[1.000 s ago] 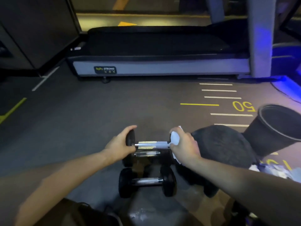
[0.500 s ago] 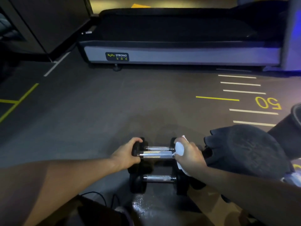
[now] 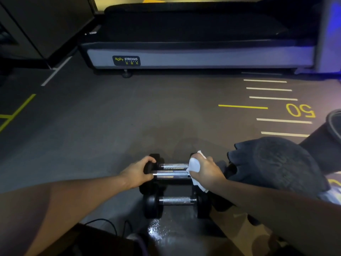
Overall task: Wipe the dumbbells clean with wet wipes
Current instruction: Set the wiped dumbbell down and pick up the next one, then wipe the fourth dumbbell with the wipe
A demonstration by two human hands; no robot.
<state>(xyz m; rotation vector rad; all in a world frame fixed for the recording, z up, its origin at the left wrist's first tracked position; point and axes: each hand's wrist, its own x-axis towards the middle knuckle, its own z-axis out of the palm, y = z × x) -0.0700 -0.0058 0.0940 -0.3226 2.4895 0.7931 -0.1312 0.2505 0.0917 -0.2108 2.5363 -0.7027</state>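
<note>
**Inspector A:** Largest item first: a treadmill (image 3: 199, 54) runs across the far side of the floor (image 3: 103, 126), its grey side rail bearing a "Body Strong" label. The floor is dark, marked with white and yellow lines and a yellow "50" at the right.

**Inspector B:** Noted. To the right of the work area?

**Inspector A:** A dark cloth (image 3: 276, 163) lies heaped just beside the right hand, and behind it a black bin (image 3: 321, 145) lies tipped on its side, rim at the frame edge.

**Inspector B:** And the task items?

**Inspector A:** Three dumbbells at lower centre, all crosswise to the view. The held dumbbell (image 3: 172, 175) is raised above the others, chrome handle exposed. A far dumbbell (image 3: 173, 165) shows just behind it; a near dumbbell (image 3: 176, 201) rests on the floor closest to the person, untouched.

**Inspector B:** Hands?

**Inspector A:** The left hand (image 3: 137, 173) has its fingers curled around the left head of the held dumbbell, gripping it. The right hand (image 3: 207, 172) has its fingers closed around a white wet wipe (image 3: 194, 166), pressed over the right end of the same dumbbell; that head is hidden by wipe and hand.

**Inspector B:** Anything smaller?

**Inspector A:** A wet, shiny patch (image 3: 156, 230) on the floor just nearer than the near dumbbell, and a thin black cable (image 3: 103, 221) to its left.
</note>
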